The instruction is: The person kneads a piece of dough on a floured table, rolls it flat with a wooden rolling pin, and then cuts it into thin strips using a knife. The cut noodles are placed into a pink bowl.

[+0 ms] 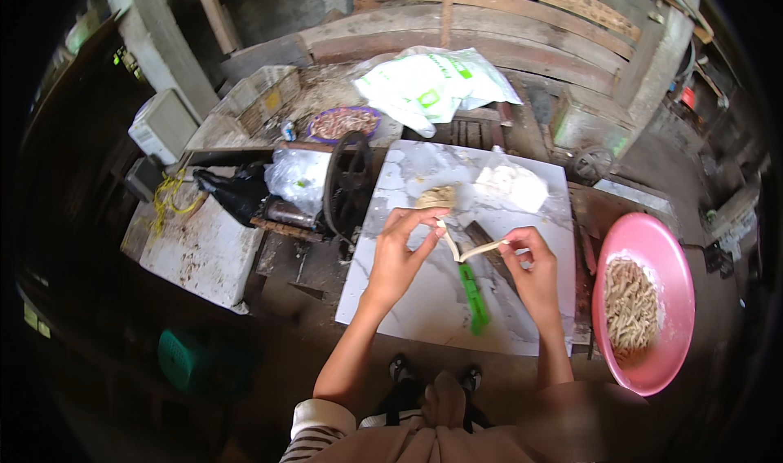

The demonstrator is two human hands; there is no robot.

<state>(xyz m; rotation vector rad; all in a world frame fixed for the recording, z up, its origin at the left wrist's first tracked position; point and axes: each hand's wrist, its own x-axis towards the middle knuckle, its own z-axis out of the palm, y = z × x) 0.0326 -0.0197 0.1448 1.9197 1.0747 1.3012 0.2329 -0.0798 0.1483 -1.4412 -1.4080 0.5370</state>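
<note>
My left hand (402, 247) pinches one end of a thin pale strip that looks like dough (481, 250). The other end is between the thumb and fingers of my right hand (532, 267). Between them the strip sags into a V, its low point just above a bright green handled tool (473, 298), perhaps a cutter. Beneath my hands lies a dark flat bar (483, 239), slanting across the marble-patterned board (408, 300). Beyond my left hand sits a tan lump (437, 196), partly covered by my fingers. Farther right lies a clear bag of white powder (514, 184).
At the right stands a pink basin (685, 300) holding many short pale strips. Left of the board are a dark handwheel (333, 186) and a plastic bag (295, 174). Behind it lie a white-and-green sack (440, 80) and a purple-rimmed tray (377, 125). A green stool (181, 361) is lower left.
</note>
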